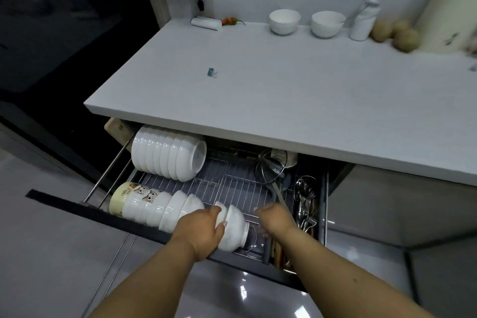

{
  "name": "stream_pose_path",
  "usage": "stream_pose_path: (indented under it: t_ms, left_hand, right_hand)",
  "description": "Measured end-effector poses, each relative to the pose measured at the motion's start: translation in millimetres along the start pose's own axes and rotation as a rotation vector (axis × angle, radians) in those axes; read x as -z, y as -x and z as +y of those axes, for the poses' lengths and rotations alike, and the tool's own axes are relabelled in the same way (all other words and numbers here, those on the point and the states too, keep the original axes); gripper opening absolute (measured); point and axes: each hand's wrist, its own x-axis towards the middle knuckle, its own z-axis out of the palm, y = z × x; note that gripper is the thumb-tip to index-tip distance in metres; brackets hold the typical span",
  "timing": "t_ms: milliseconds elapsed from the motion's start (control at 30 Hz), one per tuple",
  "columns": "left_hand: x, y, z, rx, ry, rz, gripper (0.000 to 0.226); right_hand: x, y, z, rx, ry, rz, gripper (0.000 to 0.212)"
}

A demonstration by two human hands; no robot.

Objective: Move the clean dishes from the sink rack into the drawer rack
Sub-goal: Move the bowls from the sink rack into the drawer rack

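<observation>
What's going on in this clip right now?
A person is loading bowls into a pulled-out drawer rack under the counter. The left hand holds a white bowl at the end of the front row of bowls. The right hand reaches in beside it. A second row sits behind.

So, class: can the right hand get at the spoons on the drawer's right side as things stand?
Probably yes: the right hand sits beside the spoons, which lie uncovered in the open drawer.
</observation>
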Motion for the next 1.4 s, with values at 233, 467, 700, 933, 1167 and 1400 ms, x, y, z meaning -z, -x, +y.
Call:
stream_pose_path:
  t_ms: [233, 467, 700, 933, 1167, 1400]
  left_hand:
    - [14.1, -17.0, 64.5, 0.063, 0.244, 0.004, 0.042]
    - [39.8, -55.1, 188.5, -0.125, 0.325, -0.019, 0.032]
    - [49.3, -83.1, 313.8, -0.229, 0.482, -0.037, 0.028]
    - [37.1, -91.1, 443.9, -0.384, 0.519, -0.120, 0.024]
    - [21.0, -73.5, 576.3, -0.553, 0.533, -0.230, 0.014]
    - [-7.0, -53.5, 702.7, -0.703, 0.470, -0.351, 0.010]
  right_hand:
    - [67.1, 27.3, 13.3, -0.010, -0.192, 0.074, 0.028]
    - [151.4, 52.8, 32.0, -0.009, -0.460, 0.235, 0.024]
    - [255.7, 93.3, 62.5, 0.106, -0.739, 0.464, 0.023]
    - [364.9, 142.7, 125.3, 0.149, -0.844, 0.705, 0.016]
    - [476.4, 198.7, 243.8, 0.037, -0.961, 1.045, 0.011]
    - [544.6, 236.9, 366.9, -0.176, -1.215, 1.301, 0.015]
